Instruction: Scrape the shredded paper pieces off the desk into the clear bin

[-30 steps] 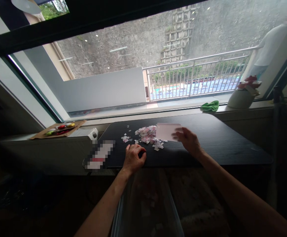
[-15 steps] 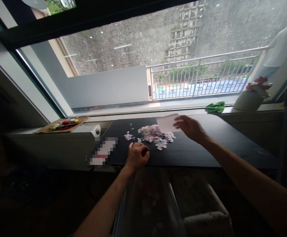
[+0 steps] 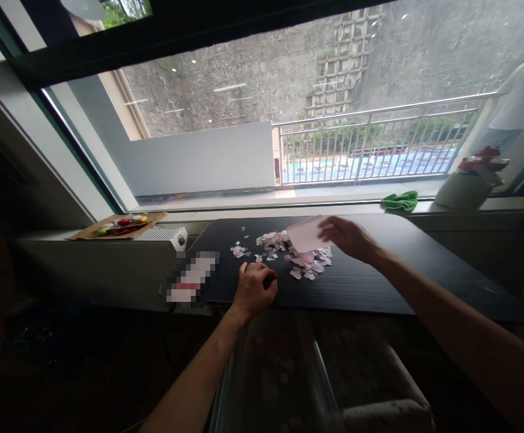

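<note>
A pale pinkish rectangular card (image 3: 306, 235) is pinched by one end in the fingers of my right hand (image 3: 348, 239); its lower edge is at the pile of small cut paper pieces (image 3: 310, 266). Whether the card touches the tabletop is hidden. Smaller groups of paper bits (image 3: 238, 249) lie to the left of the main pile. My left hand (image 3: 256, 285) rests at the near edge of the black table (image 3: 374, 282). Its fingers are loosely curled, and the gap beside the thumb shows nothing in it. The right fingertips are slightly blurred.
Below the table's near edge is a clear plastic bin (image 3: 273, 373) with paper bits inside. A blurred-out item (image 3: 192, 279) lies at the left corner. A green cloth (image 3: 399, 201) and a white pot (image 3: 463, 191) stand on the sill. A radiator (image 3: 163, 236) is left.
The card in my right hand has come down and tilted, and part of the pile has shifted right and nearer, splitting it. My left hand stays curled at the edge. The view moved slightly.
</note>
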Motion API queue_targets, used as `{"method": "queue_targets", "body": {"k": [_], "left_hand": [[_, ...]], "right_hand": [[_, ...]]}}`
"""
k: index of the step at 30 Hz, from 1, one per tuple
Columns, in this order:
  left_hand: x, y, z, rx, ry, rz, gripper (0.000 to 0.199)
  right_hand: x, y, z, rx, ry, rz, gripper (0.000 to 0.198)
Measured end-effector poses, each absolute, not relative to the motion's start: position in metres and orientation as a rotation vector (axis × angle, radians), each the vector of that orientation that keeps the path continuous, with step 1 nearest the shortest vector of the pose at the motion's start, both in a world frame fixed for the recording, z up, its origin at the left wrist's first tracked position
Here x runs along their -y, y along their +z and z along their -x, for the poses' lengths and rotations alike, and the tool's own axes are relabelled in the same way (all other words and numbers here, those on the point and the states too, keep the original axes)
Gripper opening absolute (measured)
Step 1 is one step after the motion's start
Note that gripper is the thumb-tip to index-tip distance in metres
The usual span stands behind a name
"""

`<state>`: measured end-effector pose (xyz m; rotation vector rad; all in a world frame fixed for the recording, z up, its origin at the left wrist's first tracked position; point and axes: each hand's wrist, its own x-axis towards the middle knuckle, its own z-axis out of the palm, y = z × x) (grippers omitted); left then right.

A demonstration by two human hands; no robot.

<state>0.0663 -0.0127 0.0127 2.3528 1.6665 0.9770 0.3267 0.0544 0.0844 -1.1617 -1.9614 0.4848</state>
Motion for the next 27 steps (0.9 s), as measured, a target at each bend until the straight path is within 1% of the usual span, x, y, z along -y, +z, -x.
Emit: {"method": "queue_targets", "body": {"k": [4, 7, 11, 13, 17, 22, 27], "left_hand": [[0.014, 0.014, -0.068, -1.692, 0.961, -2.353, 0.009], [0.014, 0.015, -0.068, -1.698, 0.949, -2.364, 0.009], [0.014, 0.015, -0.066, -1.696, 0.936, -2.376, 0.009], [0.014, 0.015, -0.065, -1.687, 0.943, -2.383, 0.009], [0.014, 0.014, -0.064, -1.672, 0.956, -2.395, 0.008], [0.014, 0.015, -0.066, -1.681, 0.967, -2.394, 0.008], [0.015, 0.017, -0.066, -1.691, 0.949, -2.392, 0.008]], "right_hand": [[-0.036, 0.086, -0.363, 1.876, 0.493, 1.208, 0.020], [-0.028, 0.080, -0.367, 1.813, 0.498, 1.245, 0.019], [-0.021, 0.068, -0.351, 1.662, 0.764, 1.210, 0.016], [-0.019, 0.065, -0.344, 1.600, 0.817, 1.173, 0.017], [-0.014, 0.066, -0.344, 1.583, 0.678, 1.236, 0.019], [-0.004, 0.068, -0.361, 1.685, 0.716, 1.231, 0.020], [0.000, 0.070, -0.377, 1.690, 0.422, 1.367, 0.018]]}}
